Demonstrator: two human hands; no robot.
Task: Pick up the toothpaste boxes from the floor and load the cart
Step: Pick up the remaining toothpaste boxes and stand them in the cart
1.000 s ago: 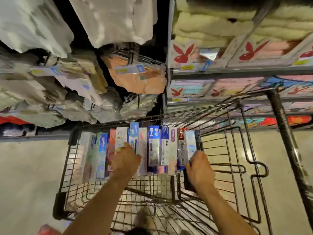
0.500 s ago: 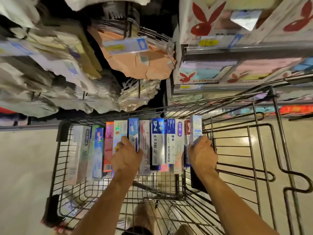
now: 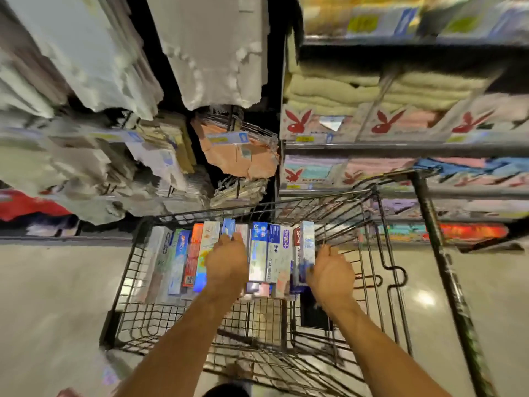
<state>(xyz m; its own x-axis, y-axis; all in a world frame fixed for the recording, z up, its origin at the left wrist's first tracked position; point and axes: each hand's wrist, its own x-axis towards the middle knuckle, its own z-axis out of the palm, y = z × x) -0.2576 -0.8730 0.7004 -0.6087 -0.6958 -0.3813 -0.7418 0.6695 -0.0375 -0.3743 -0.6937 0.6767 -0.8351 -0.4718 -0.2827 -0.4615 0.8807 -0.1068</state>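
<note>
The head view looks down into a black wire cart (image 3: 128,270) standing on a pale glossy floor (image 3: 57,296) in front of shelves (image 3: 400,147) of boxed towels. The toothpaste boxes (image 3: 274,253) are packed side by side in a row across the far part of the basket. Each box's long axis runs away from the person, and the near ends line up roughly level. The left hand (image 3: 226,262) lies on the middle of the row, palm down with fingers extended over the box tops, pressing rather than gripping. The right hand (image 3: 330,272) sits just beside the rightmost box (image 3: 307,242), loosely open with its palm turned toward the row. Blur hides whether the thumb touches the carton. The row therefore lies directly ahead of and between the two hands, and the right hand is nearer its free end. Bare wire remains to the right of the row and in the near half of the basket, so more boxes would probably fit there. A smeared shape low on the left floor may be another box, though this cannot be told.
</note>
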